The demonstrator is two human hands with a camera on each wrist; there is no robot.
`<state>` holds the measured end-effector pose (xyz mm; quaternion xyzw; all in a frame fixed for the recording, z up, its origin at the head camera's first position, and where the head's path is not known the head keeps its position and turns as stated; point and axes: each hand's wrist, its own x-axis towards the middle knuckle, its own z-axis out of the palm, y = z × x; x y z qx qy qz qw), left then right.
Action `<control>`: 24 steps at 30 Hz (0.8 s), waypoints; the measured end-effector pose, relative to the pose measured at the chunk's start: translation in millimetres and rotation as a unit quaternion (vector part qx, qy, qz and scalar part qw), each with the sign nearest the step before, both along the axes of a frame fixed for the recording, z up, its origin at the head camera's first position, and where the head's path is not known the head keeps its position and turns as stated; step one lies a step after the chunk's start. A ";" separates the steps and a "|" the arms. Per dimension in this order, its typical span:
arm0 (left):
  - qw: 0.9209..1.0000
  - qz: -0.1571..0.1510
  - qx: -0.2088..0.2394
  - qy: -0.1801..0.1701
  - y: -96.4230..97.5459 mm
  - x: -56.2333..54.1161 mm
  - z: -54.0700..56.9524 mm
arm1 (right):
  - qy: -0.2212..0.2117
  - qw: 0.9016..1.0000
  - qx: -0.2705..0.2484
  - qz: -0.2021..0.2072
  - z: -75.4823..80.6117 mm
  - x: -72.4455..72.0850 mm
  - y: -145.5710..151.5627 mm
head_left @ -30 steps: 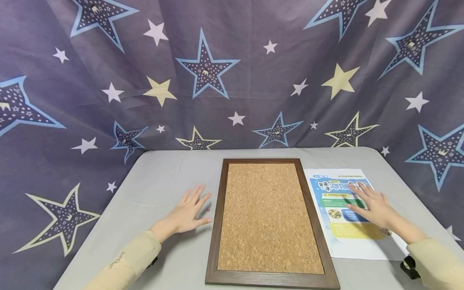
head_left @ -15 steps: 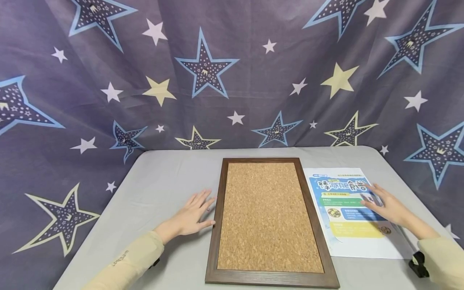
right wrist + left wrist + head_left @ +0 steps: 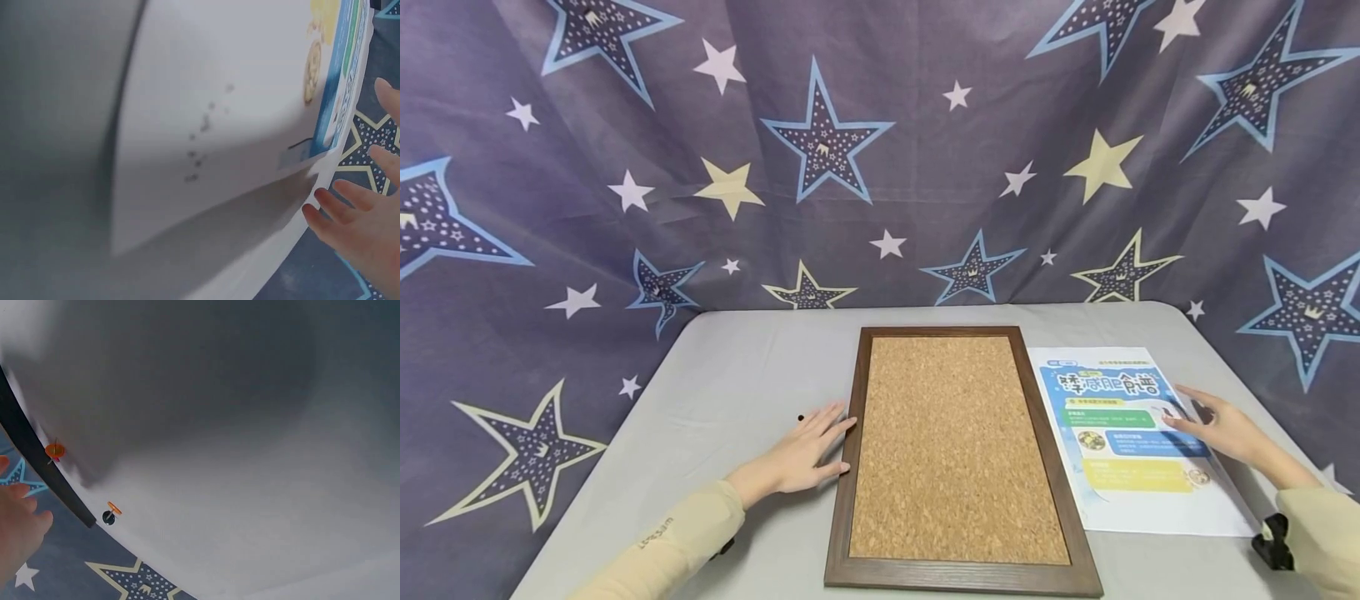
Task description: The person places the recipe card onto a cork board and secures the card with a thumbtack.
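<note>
A cork board [image 3: 955,442] in a dark brown wooden frame [image 3: 844,500] lies flat on the table. My left hand [image 3: 801,454] is at its left side, fingers extended, with fingertips right at the frame's edge. Small push pins lie beside that edge: an orange pin [image 3: 55,450] and a black pin [image 3: 109,517] show in the left wrist view. To the board's right lies a printed poster [image 3: 1135,508] with blue, green and yellow panels. My right hand [image 3: 1232,429] hovers at the poster's right edge, thumb over the sheet, fingers spread and holding nothing.
The table [image 3: 737,358] has a light grey cover. A dark curtain [image 3: 917,192] printed with stars hangs behind it and along both sides. The poster's left edge lies close against the board's frame.
My left hand has moved slightly right to the frame's edge, and a black pin now shows behind its fingers. My right hand has shifted right, from over the poster to its right edge.
</note>
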<state>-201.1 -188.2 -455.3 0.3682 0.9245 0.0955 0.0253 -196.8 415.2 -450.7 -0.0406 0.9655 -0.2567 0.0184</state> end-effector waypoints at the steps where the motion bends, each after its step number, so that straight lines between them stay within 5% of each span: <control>1: 1.000 0.001 0.001 -0.005 0.4 0.3 -0.1 | -0.004 1.000 0.001 -0.004 -1.0 -0.2 1.6; 16: 0.996 0.037 0.013 -0.084 3.7 3.8 0.0 | -0.031 0.999 -0.027 -0.020 -7.5 -0.7 13.0; 24: 0.995 0.043 0.017 -0.092 4.5 3.5 0.8 | -0.040 0.998 -0.046 -0.031 -9.7 -1.3 15.5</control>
